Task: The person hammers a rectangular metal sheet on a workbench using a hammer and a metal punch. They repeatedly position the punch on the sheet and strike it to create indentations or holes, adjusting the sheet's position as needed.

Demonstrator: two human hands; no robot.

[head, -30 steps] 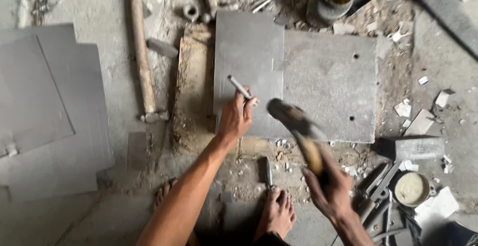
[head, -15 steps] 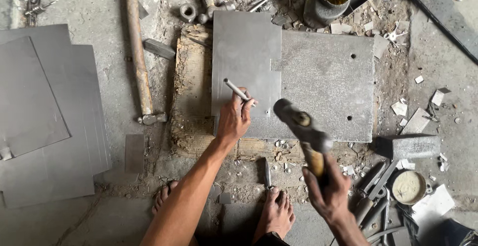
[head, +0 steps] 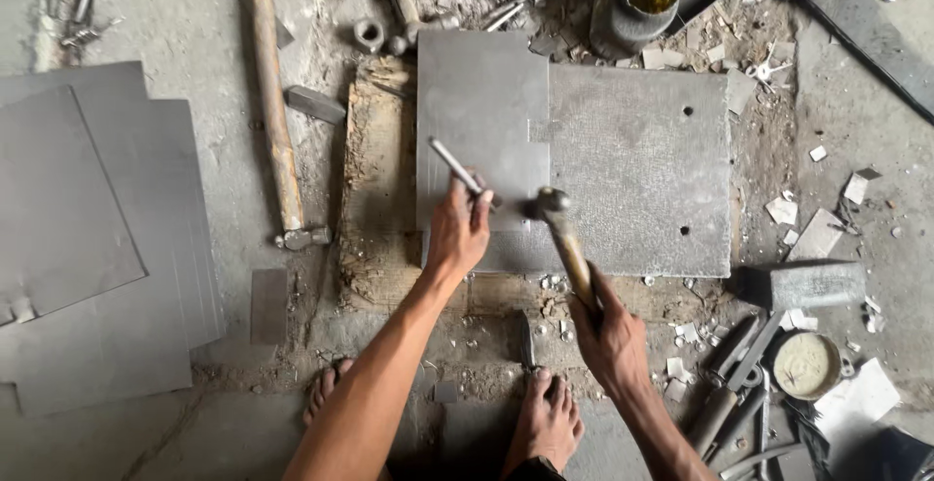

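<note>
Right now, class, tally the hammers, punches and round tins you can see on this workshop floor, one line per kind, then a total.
Hammers: 2, one in the right hand with its head at the metal sheet, one lying spare on the floor.
Punches: 1, the thin rod in the left hand.
Round tins: 2, a dark one, a pale one.
Total: 5
</note>
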